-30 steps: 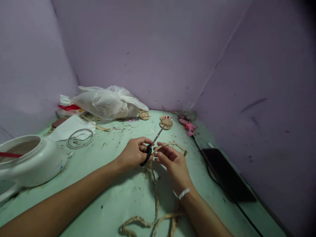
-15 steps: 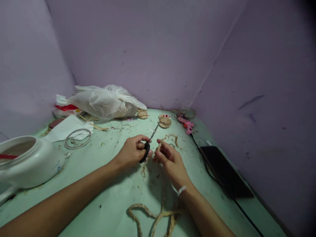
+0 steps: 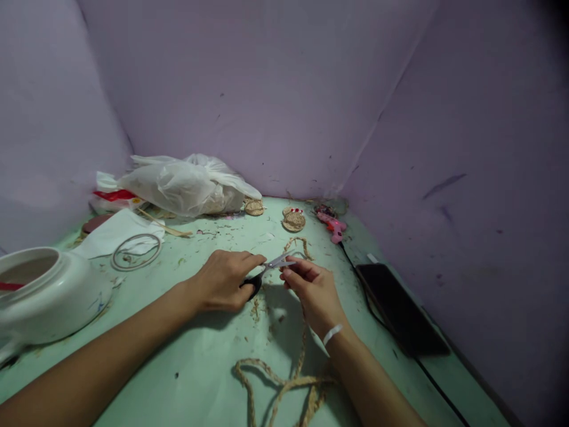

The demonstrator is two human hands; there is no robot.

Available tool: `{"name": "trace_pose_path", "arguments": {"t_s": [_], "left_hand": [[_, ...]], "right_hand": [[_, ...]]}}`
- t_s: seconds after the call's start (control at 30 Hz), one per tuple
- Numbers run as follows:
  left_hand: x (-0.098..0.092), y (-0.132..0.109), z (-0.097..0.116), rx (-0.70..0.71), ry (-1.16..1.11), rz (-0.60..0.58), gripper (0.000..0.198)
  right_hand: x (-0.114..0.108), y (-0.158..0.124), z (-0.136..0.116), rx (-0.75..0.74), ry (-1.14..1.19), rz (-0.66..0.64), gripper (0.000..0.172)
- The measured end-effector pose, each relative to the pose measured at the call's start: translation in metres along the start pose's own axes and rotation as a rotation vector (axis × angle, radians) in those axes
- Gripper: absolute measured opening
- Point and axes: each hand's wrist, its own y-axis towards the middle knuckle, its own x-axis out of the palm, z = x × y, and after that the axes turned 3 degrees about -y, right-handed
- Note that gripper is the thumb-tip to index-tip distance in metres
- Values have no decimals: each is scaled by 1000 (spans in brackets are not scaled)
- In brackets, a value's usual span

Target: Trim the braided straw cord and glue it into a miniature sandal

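Note:
My left hand (image 3: 229, 277) is closed on the black handles of a pair of scissors (image 3: 270, 265). Their blades are parted and point right, reaching the fingertips of my right hand (image 3: 313, 290). That hand pinches a tan braided cord (image 3: 303, 344) near its end. A short length of the cord curls up beyond the fingers, close to the blades; whether they touch it I cannot tell. Below, the rest lies in loose loops on the pale green table (image 3: 200, 367). A white band (image 3: 332, 334) circles my right wrist.
Coiled woven discs (image 3: 294, 221) and a pink glue gun (image 3: 331, 227) lie at the back. To the right is a black phone (image 3: 402, 308) beside a cable. On the left are a white pot (image 3: 66, 302), a ring (image 3: 136, 252) and a plastic bag (image 3: 186, 185).
The scissors have swung from pointing away to pointing right, and their blades have parted beside the cord at my right fingertips. My left hand has turned and shifted slightly left.

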Motion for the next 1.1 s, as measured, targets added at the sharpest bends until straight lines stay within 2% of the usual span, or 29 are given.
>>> {"name": "trace_pose_path", "arguments": {"t_s": [0.27,0.47,0.63,0.77,0.93,1.1], "left_hand": [[3,0,-2,47,123,-9,49],[1,0,-7,69,139,-24,50],[4,-1,-11,84,82,-45,52],[6,-1,-12,97,7,-63,47],[-2,0,-4,61,-153,-59,42],[-4,-1,-3,39,-46,-64,36]], "right_hand": [[1,0,-1,-12,-35,33,18],[1,-2,-6,-15,-101,-16,15],[1,-3,-5,-6,-75,-27,15],[0,-1,-2,17,-22,0,22],[0,-2,-3,20,-5,-5,22],[2,-3,-3,13,-46,-16,15]]}}
